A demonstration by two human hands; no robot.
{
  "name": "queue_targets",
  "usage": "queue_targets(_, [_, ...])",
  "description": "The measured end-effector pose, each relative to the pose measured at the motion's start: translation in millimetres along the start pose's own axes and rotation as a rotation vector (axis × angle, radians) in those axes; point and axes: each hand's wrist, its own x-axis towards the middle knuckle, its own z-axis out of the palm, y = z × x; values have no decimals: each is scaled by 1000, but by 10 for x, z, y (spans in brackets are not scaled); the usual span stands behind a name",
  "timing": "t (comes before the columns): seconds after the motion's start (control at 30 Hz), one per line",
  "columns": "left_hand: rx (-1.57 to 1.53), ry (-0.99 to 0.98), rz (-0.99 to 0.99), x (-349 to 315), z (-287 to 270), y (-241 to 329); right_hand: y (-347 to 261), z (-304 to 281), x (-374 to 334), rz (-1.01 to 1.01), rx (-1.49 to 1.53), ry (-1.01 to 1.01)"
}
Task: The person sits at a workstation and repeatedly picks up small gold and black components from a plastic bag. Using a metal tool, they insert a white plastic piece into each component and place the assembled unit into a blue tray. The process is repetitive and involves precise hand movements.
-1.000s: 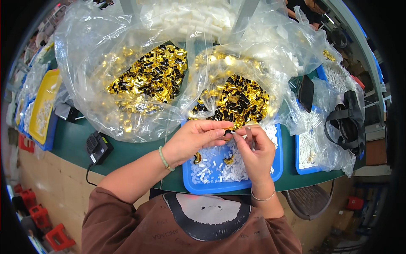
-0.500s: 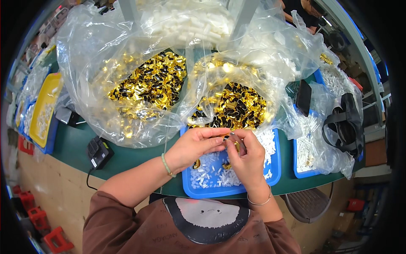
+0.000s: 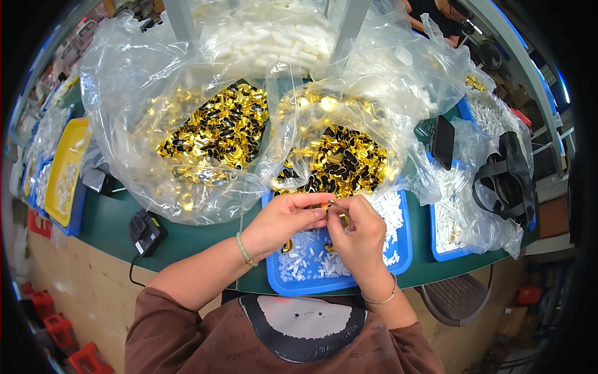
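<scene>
My left hand [image 3: 280, 225] and my right hand [image 3: 360, 235] meet above a blue tray [image 3: 403, 265]. Both pinch at one small gold-and-black part [image 3: 329, 206] between their fingertips, mostly covered by the fingers. Another gold piece [image 3: 344, 220] shows inside the curled fingers of my right hand. Below, the tray holds many small white plastic pieces [image 3: 299, 257], with a few gold parts [image 3: 287, 246] lying among them. Just beyond the hands, a clear plastic bag lies open over a heap of gold-and-black parts [image 3: 349, 159].
A second bag of gold-and-black parts [image 3: 227, 124] lies left, with white tubes [image 3: 268, 47] behind. A corded black device [image 3: 147, 232] sits at left, near a yellow tray [image 3: 61, 209]. At right are a phone [image 3: 443, 143], a blue tray [image 3: 450, 254] and a black bag [image 3: 507, 181].
The hands stay together over the tray, with the fingertips slightly shifted around the small part. My right hand is more closed than before. The whole view has tilted a little.
</scene>
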Motion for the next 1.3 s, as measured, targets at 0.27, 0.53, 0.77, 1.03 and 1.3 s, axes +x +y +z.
queue_targets(0.27, [22, -7, 14, -17, 29, 34, 39, 16, -1, 211, 139, -25])
queue_targets(0.53, [-69, 37, 23, -23, -16, 34, 119, -27, 1, 141, 213, -89])
queue_targets(0.77, [-9, 93, 64, -23, 16, 28, 106, -18, -19, 106, 237, -99])
queue_targets(1.03, [78, 47, 120, -23, 23, 0, 61, -42, -15, 111, 280, -156])
queue_targets(1.3, [116, -29, 109, -5, -22, 32, 110, -36, -30, 145, 303, -147])
